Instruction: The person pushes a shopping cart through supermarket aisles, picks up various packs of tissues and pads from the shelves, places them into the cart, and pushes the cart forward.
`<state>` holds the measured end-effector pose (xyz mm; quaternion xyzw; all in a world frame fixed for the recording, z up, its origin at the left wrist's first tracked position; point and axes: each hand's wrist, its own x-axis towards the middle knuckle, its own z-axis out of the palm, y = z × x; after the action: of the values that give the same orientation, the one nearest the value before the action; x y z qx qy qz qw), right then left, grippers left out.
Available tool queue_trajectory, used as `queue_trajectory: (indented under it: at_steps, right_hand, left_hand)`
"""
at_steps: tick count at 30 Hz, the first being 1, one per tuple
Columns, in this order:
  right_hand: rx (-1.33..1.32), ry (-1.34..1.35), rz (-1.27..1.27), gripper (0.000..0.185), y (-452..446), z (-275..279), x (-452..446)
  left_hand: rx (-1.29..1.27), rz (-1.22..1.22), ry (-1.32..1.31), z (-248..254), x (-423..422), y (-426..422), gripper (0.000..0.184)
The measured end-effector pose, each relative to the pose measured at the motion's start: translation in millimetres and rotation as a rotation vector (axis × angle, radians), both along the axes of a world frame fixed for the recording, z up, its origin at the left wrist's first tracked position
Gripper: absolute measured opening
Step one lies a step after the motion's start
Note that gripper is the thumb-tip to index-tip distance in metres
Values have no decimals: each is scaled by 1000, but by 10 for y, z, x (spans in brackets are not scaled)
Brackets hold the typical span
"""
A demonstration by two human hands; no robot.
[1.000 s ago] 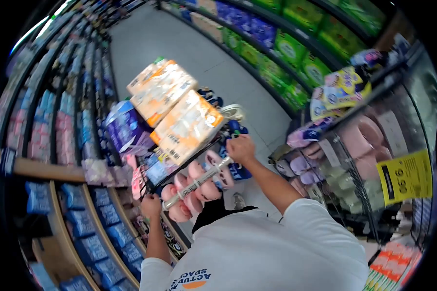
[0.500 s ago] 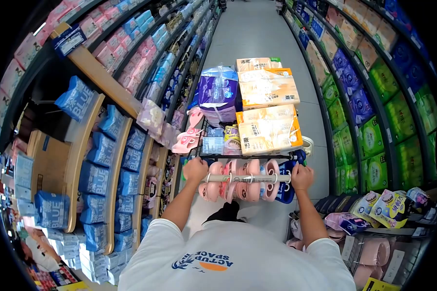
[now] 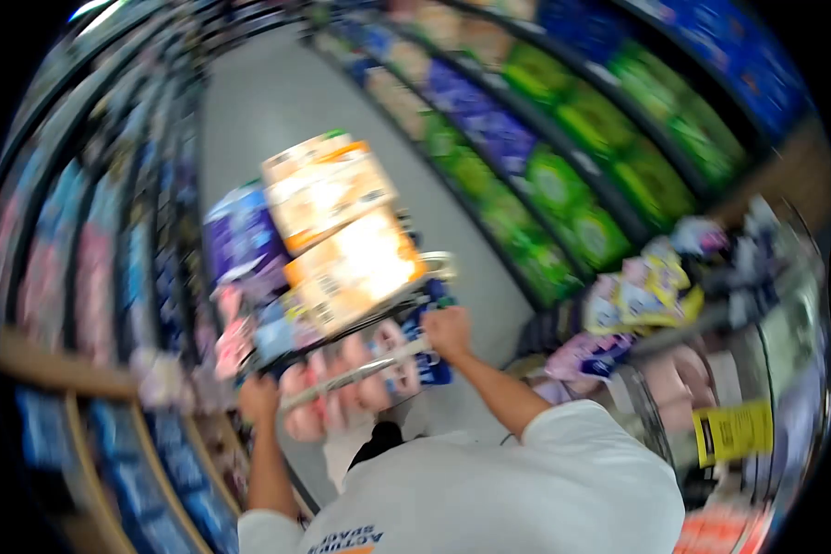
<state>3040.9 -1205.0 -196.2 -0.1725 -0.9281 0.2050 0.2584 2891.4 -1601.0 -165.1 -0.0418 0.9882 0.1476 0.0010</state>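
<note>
My left hand (image 3: 258,399) is closed round the left end of a shopping cart's handle (image 3: 360,372). At the right end of the bar, my right hand (image 3: 447,331) grips it too. Pink slippers (image 3: 303,406) hang along the handle, with something blue (image 3: 434,369) beside my right hand. Piled in the cart are orange-and-cream paper packs (image 3: 355,268), a purple pack (image 3: 245,235) and a smaller light-blue pack (image 3: 277,334). More pink slippers (image 3: 234,342) dangle at the cart's left side. Motion blurs the view, and the packs hide most of the basket.
Shelves of green packs (image 3: 563,203) line the right side of the aisle floor (image 3: 258,102). Close on my right stands a display of bagged goods (image 3: 642,295) with a yellow sign (image 3: 734,434). Blue packs (image 3: 125,471) fill shelves at lower left.
The view has swung to the right and tilted, so the cart and both hands now appear further left and slanted. Both hands stay on the handle.
</note>
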Motion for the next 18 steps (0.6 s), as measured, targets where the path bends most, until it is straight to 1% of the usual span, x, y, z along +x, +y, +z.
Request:
queue_trajectory:
  at_steps: [1,2,3,4,6,8,13,16,18]
  right_hand:
    - [-47,-1,-20,19,-81,5,91]
    - [-32,-21,-22,18,-85,26,91]
    - [-20,-15,-52,18,-94,57,78]
    - [-8,62,-73,21,-123,91,66]
    - [20,123,-124,28,-129,129,8]
    - [42,141,-159,27,-146,158,-82]
    - [82,194,-221,26,-205,182,-117]
    - [107,221,-263,26,-151,152,-165]
    - [102,233,-279,26,-135,128,-181]
  left_hand:
    - [-17,-46,85,-99,92,-82,26]
    - [-32,-33,84,29,84,2,27]
    - [-32,-62,131,49,-23,10,27]
    - [-71,-77,103,68,-134,17,27]
    - [-155,-79,107,139,-350,103,27]
    - [-146,-115,127,200,-574,158,26]
    - [-160,-157,88,374,-739,309,26]
    - [-189,-234,72,271,-948,355,27]
    - [-193,-247,66,293,-987,423,28]
